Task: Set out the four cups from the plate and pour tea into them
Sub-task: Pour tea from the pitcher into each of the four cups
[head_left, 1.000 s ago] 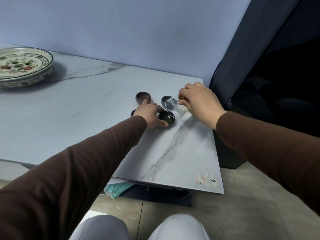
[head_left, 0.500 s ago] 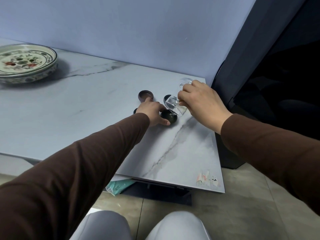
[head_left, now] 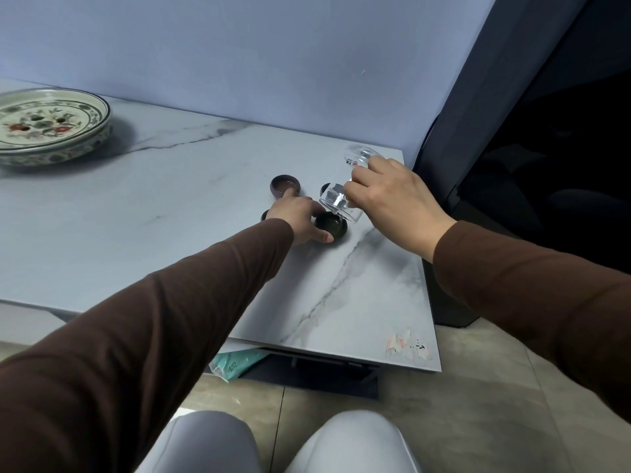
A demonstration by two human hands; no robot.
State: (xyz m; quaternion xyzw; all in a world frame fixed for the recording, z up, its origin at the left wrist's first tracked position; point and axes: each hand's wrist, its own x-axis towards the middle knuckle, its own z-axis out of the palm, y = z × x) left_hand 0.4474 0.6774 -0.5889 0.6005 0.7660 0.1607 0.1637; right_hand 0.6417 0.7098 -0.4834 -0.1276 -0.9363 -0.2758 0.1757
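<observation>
Now right hand grips tilted glass pitcher; left hand steadies dark cup.

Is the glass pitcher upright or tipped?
Tipped: the right hand holds the pitcher steeply, mouth down over the dark cup.

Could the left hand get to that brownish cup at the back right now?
Probably yes. The left hand rests beside the near dark cup, and the brownish cup sits just beyond its fingers with nothing between them. It looks free, not holding anything.
</observation>
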